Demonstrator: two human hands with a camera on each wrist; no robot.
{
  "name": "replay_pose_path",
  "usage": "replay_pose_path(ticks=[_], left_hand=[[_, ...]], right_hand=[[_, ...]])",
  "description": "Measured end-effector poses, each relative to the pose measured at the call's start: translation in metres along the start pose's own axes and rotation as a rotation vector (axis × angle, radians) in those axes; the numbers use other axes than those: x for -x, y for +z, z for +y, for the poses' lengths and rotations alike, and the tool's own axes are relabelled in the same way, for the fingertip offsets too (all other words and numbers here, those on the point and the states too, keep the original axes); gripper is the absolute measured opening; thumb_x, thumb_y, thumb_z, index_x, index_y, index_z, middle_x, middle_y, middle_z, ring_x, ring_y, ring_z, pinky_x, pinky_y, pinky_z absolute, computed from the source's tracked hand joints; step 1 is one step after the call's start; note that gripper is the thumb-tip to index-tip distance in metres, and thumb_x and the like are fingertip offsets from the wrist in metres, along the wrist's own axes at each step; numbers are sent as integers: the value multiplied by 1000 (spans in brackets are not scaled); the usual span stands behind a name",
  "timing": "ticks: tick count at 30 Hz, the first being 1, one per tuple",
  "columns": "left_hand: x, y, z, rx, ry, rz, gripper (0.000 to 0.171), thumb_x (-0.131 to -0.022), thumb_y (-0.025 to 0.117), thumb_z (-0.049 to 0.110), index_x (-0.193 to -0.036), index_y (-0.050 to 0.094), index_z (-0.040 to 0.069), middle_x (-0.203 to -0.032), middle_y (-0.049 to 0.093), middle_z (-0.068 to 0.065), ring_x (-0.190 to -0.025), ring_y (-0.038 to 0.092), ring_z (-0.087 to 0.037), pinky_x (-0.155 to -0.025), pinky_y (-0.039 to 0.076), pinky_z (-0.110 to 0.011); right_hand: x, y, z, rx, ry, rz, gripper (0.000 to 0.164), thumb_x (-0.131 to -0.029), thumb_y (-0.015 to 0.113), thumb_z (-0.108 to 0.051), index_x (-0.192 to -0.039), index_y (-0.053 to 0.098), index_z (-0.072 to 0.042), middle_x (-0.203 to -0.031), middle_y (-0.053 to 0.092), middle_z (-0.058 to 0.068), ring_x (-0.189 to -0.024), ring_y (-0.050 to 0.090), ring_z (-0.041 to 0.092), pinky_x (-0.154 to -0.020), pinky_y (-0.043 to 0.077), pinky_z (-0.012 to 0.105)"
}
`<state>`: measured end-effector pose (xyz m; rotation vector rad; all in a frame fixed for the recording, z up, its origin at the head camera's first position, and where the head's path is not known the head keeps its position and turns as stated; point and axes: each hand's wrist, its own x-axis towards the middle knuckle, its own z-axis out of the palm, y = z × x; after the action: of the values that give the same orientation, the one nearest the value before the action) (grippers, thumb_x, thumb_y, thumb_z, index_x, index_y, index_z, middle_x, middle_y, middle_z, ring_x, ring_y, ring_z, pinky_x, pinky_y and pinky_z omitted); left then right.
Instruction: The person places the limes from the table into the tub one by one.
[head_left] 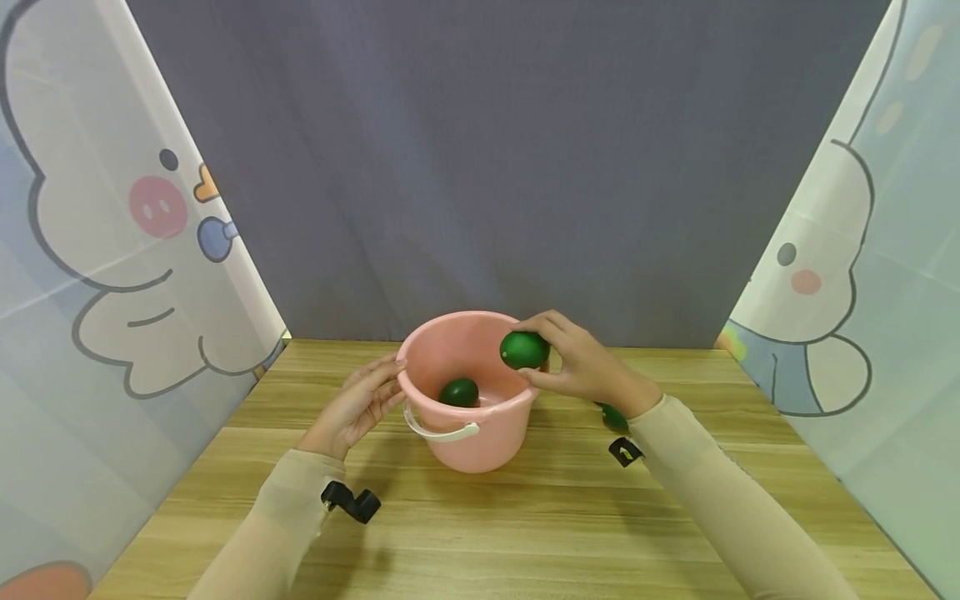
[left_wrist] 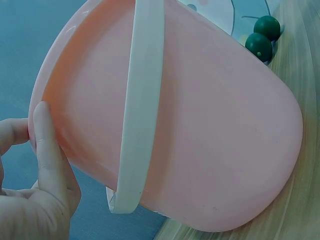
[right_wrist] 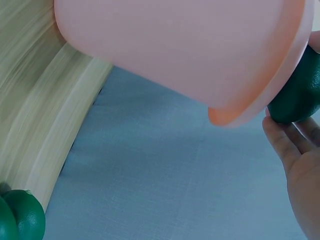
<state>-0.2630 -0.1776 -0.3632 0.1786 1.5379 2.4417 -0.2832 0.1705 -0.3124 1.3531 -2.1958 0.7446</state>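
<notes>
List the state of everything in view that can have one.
Bucket: upright, open-topped, rim held by the left hand
Handle: swung down
Inner fruit: lying in the bucket
Held fruit: gripped by the right hand at the bucket's rim
Loose fruits: two, close together on the table
Curtain: hanging down

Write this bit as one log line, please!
Left hand: gripping bucket | Right hand: holding green fruit at rim | In bucket: one fruit visible | On table: two fruits
</notes>
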Motion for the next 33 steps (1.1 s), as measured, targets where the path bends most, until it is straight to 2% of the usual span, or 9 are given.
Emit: replay_pose_path(ticks=[10, 16, 25, 33], left_hand=[[1, 1, 0, -3, 1, -3, 53, -106, 51, 10, -152, 29, -4, -111, 60, -7, -80, 65, -6, -75, 59, -14], [0, 1, 0, -9, 0, 0, 53, -106, 52, 10, -152, 29, -4, -111, 60, -7, -80, 65, -6, -75, 59, -14], [0, 1, 0, -15, 5, -8, 54, -106, 52, 10, -152, 29, -5, -110, 60, -7, -81, 65, -7, -75, 59, -14], [-1, 1, -1, -7, 1, 5, 52, -105, 53, 10, -150, 30, -3, -111, 57, -6, -81, 65, -6, -76, 59, -15]], right_hand=[[0, 2, 1, 7, 23, -17, 53, -85, 81, -22, -132, 59, -10, -121, 57, 6, -100, 55, 15, -73, 58, 34], [0, 3, 2, 16, 11, -11, 53, -85, 81, -22, -131, 59, -9, -120, 58, 5, -101, 55, 15, -77, 56, 30], [0, 5, 2, -4, 35, -34, 54, -85, 81, -23, -132, 58, -9, -117, 57, 5, -95, 55, 14, -73, 57, 29], [-1, 6, 2, -17, 55, -43, 54, -86, 80, -24, -133, 59, -10, -114, 57, 4, -92, 56, 13, -73, 59, 37]])
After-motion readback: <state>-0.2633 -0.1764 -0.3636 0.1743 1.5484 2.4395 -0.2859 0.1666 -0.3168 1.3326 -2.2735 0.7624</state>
